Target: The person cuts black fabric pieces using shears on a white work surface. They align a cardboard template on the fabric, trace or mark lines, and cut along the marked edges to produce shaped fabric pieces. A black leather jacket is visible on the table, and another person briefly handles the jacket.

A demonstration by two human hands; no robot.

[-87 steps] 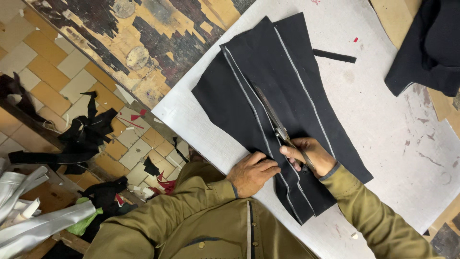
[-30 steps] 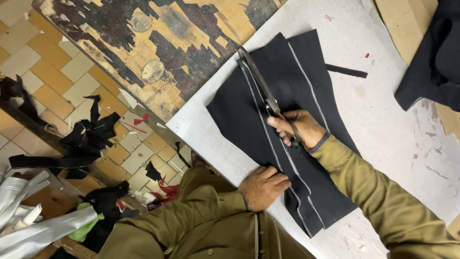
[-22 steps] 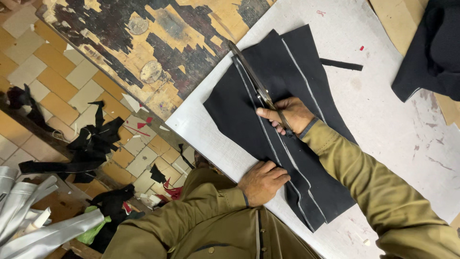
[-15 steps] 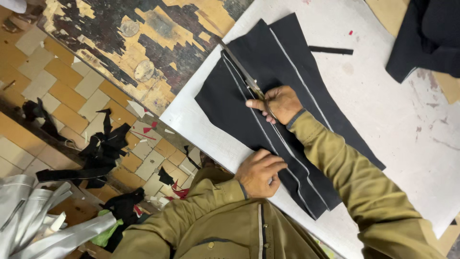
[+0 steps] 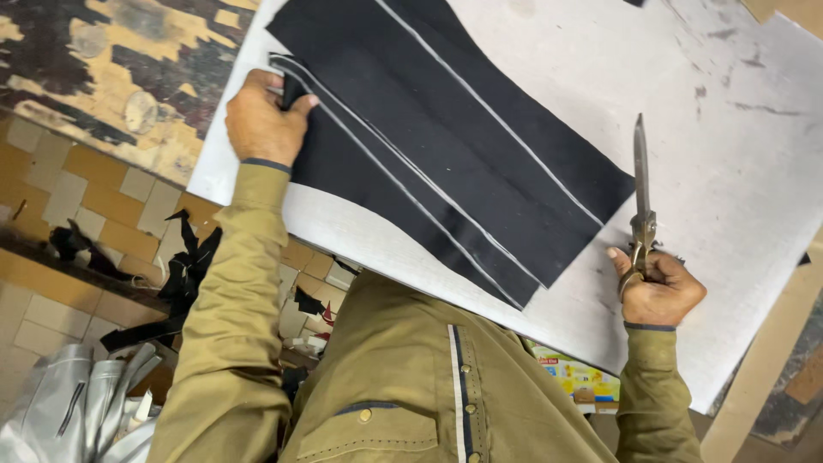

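Low at the left edge of the frame, silvery fabric lies heaped on the tiled floor, with black offcuts scattered just right of it, seemingly fallen from the cutting. Toward the upper left, the left hand is closed on the end of a narrow black strip, pinching it at the tabletop's edge as if to lift it free of the rest. Across the upper middle, the black fabric panels lie flat, chalk lines marking where they divide. At the right, the right hand grips the handles of long metal scissors, blades together and pointing up-frame, held clear of the cloth so they don't snag it
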